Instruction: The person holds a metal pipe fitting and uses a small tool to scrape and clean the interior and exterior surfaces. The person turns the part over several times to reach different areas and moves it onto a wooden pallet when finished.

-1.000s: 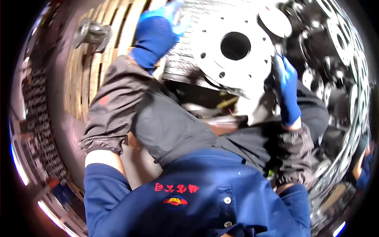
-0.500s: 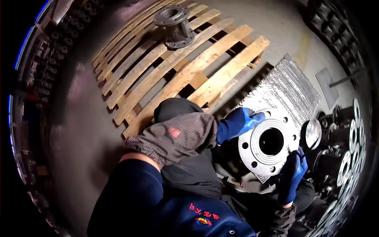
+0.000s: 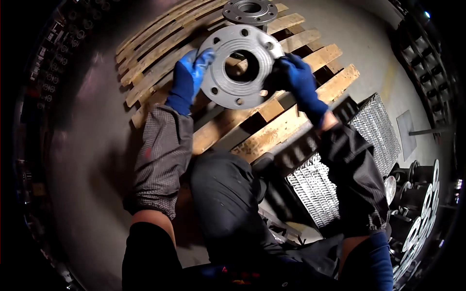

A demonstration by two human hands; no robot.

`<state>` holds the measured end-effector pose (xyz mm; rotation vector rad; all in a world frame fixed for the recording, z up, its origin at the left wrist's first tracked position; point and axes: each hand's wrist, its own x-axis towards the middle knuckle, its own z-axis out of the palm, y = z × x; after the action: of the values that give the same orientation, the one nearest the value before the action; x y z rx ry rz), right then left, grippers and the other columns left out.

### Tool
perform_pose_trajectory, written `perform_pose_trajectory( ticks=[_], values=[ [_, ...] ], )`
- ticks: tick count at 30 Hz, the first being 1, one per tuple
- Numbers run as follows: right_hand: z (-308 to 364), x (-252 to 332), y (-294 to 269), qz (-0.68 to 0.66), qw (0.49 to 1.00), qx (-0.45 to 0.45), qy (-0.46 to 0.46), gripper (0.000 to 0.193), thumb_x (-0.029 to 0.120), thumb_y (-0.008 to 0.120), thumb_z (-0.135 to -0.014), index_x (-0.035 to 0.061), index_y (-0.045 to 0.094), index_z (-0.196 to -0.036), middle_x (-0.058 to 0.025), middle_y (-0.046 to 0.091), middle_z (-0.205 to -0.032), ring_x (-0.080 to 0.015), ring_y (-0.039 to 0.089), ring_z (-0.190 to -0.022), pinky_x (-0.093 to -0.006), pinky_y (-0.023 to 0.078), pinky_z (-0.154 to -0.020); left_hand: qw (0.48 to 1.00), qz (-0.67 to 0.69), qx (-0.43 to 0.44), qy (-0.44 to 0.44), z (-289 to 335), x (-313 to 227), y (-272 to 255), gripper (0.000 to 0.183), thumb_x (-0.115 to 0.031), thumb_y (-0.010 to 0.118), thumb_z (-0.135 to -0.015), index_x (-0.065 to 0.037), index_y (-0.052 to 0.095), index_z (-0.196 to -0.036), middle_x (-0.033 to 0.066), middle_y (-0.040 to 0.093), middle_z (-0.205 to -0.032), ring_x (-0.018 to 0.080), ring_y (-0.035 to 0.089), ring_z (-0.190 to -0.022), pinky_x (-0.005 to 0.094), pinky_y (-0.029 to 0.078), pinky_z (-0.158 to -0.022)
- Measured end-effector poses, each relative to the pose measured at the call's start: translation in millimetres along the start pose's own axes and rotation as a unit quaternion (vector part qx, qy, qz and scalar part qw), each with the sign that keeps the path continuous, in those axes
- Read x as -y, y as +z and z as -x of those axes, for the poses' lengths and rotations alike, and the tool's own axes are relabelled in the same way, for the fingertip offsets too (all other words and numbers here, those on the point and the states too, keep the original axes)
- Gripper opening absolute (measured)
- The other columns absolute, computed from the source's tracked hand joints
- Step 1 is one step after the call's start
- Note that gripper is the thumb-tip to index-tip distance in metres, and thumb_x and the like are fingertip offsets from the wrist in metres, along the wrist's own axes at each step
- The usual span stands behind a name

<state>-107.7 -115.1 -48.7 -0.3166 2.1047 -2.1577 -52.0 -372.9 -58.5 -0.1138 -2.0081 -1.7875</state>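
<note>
The left hand (image 3: 190,72), in a blue glove, is closed around the left edge of the flange (image 3: 219,72), with a digit lying on its upper face. The right hand (image 3: 297,76) grips the opposite edge; its fingertips are lost in shadow, so how far they curl cannot be told. The flange is held between the two hands above the pallet (image 3: 276,138), its face toward the camera, just in front of a second flange (image 3: 234,14) on the slats. The left forearm rises almost straight up from the lower left, wrist nearly in line. The right forearm slants up and inward from the lower right, passing over the silver block (image 3: 313,189).
</note>
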Motion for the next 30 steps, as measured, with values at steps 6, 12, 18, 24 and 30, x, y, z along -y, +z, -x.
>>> perform_pose_trajectory(
  ticks=[6,12,18,24,30],
  values=[
    [-39.6,-43.0,62.9,0.271,0.949,0.009,-0.164,0.028,0.029,0.051,-0.087,0.0076,0.061,-0.102,-0.0216,0.063,-0.087,-0.0398,0.060,-0.083,-0.0452,0.047,-0.074,0.991,0.006,-0.104,-0.081,-41.7,122.9,-89.1,0.032,-0.022,0.049,-0.090,0.003,0.060,-0.106,0.0107,0.061,-0.097,0.0202,0.058,-0.083,0.0304,0.050,-0.077],
    [6.8,-38.3,5.9,0.149,0.984,-0.004,-0.101,0.024,0.017,0.055,-0.089,0.0035,0.060,-0.107,-0.0146,0.067,-0.084,-0.0220,0.066,-0.073,-0.0313,0.050,-0.063,0.927,-0.242,-0.175,-0.228,-108.1,108.4,-95.3,0.045,-0.036,0.053,-0.088,0.003,0.060,-0.110,0.0093,0.062,-0.105,0.0223,0.059,-0.086,0.0326,0.049,-0.078],
    [117.7,-52.6,-126.2,0.210,0.975,-0.070,0.019,0.028,0.014,0.050,-0.094,0.0014,0.055,-0.119,-0.0062,0.066,-0.088,-0.0103,0.061,-0.065,-0.0218,0.048,-0.058,0.923,-0.017,-0.342,-0.178,-104.5,142.6,-44.2,0.056,-0.048,0.056,-0.085,0.002,0.062,-0.110,0.0092,0.064,-0.108,0.0239,0.059,-0.087,0.0344,0.048,-0.079],
    [210.0,-25.7,-157.9,0.100,0.973,-0.112,0.173,0.029,0.015,0.044,-0.096,0.0006,0.055,-0.119,-0.0098,0.065,-0.093,-0.0111,0.061,-0.073,-0.0223,0.048,-0.056,0.765,-0.563,-0.240,-0.200,-108.9,132.8,-115.8,0.060,-0.053,0.054,-0.083,0.003,0.065,-0.101,0.0241,0.065,-0.098,0.0362,0.064,-0.086,0.0432,0.051,-0.073],
    [269.8,-78.4,-256.2,0.360,0.885,-0.255,0.149,0.028,0.018,0.054,-0.092,0.0048,0.057,-0.116,-0.0116,0.066,-0.088,-0.0193,0.063,-0.073,-0.0285,0.049,-0.061,0.882,-0.434,-0.050,0.176,-112.9,-9.6,63.3,0.053,-0.040,0.065,-0.079,0.000,0.059,-0.114,0.0230,0.063,-0.105,0.0358,0.062,-0.096,0.0373,0.049,-0.084]
  ],
)
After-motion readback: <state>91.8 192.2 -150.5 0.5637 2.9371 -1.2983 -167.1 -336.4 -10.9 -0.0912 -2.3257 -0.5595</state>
